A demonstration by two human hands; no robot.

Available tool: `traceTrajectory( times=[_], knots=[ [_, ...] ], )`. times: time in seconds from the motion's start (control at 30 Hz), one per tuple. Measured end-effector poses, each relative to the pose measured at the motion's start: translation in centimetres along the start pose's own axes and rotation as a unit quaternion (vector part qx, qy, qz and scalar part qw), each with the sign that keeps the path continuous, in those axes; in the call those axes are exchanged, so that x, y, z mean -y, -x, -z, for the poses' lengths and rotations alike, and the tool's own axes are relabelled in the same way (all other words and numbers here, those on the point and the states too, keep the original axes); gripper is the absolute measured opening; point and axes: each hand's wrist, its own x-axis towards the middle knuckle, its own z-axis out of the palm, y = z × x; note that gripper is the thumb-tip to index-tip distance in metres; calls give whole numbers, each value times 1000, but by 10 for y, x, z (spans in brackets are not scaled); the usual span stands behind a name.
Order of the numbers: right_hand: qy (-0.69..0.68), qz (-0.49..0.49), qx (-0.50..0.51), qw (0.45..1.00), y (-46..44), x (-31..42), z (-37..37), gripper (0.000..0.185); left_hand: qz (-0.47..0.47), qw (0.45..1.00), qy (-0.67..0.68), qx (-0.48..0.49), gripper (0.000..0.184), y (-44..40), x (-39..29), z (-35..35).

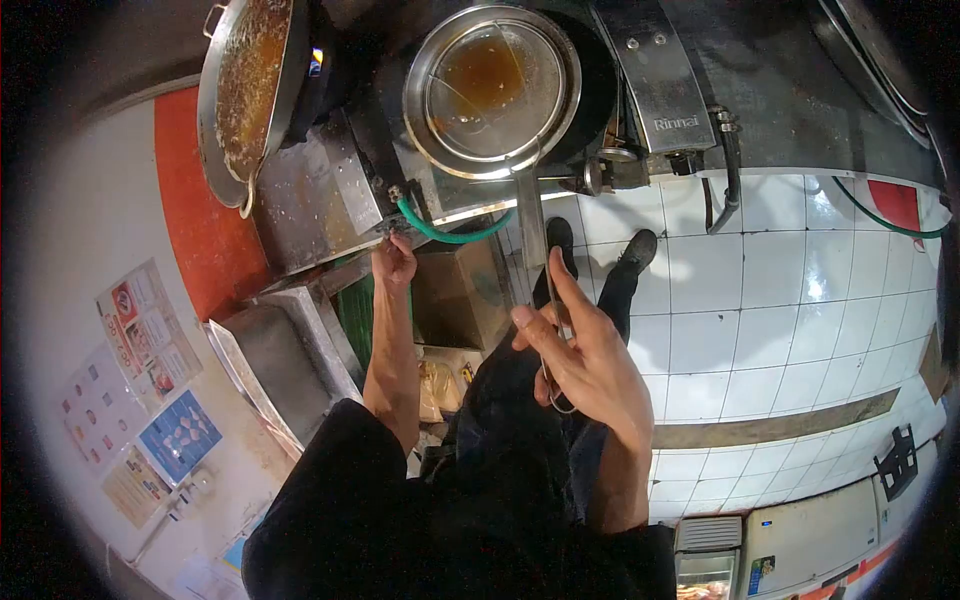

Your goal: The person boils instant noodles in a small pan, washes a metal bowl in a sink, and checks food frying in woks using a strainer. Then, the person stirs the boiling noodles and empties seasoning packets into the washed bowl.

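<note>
My left hand is closed at the front edge of the left stove, its fingertips on what looks like a control knob, mostly hidden. A green gas hose runs just beside it. My right hand is held in front of my body, closed around a thin metal utensil with a looped end; its far end is hard to make out. Beyond that hand, a steel pan with brownish liquid sits on a burner, its long handle pointing toward me.
A large wok of bubbling brown oil stands at the left. The Rinnai stove is right of the pan. Below are a cardboard box and a metal container. White floor tiles stretch right; posters hang on the left wall.
</note>
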Motion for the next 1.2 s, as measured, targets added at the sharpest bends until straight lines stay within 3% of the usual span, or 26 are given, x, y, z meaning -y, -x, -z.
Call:
traceTrajectory(
  times=[0.3, 0.37, 0.43, 0.57, 0.73, 0.87, 0.93, 1.03, 1.1, 1.13, 1.17, 1.2],
  knots=[
    [24, 14, -2, 1000, -1, 3, 0, 76, 31, 999, 17, -1, 17, 1, -7, 2],
    [-14, -55, 9, 998, 1, 10, 1, 77, 15, 1000, 14, -7, 18, 1, -6, 3],
    [-46, -46, -16, 998, 0, 10, -4, 78, 29, 997, 59, -30, 23, 1, -7, 5],
    [-69, -50, -24, 996, -2, 10, -9, 79, 49, 997, 56, 19, 28, 12, 1, -4],
    [-50, -69, -38, 996, -7, 5, -21, 60, 36, 992, 104, -66, 33, 29, 8, -10],
    [71, -75, -71, 992, 15, 32, -41, 51, -5, 997, 51, -50, 33, 57, 21, -8],
    [139, -51, -102, 984, 29, 41, -53, 48, -39, 997, -47, -49, 32, 67, 32, 2],
    [296, 41, -152, 942, 39, 23, -55, 44, -50, 993, -104, -28, 29, 97, 47, 4],
    [440, 89, -213, 868, 46, 27, -58, 44, -43, 988, -144, -33, 28, 120, 52, 4],
    [413, 37, -221, 883, 50, 33, -61, 45, -29, 979, -198, -44, 28, 131, 53, 4],
    [421, 45, -221, 879, 55, 38, -63, 45, -33, 981, -190, -37, 28, 140, 56, 8],
    [416, 51, -220, 881, 59, 38, -64, 45, -29, 966, -242, -90, 28, 147, 59, 18]
  ],
)
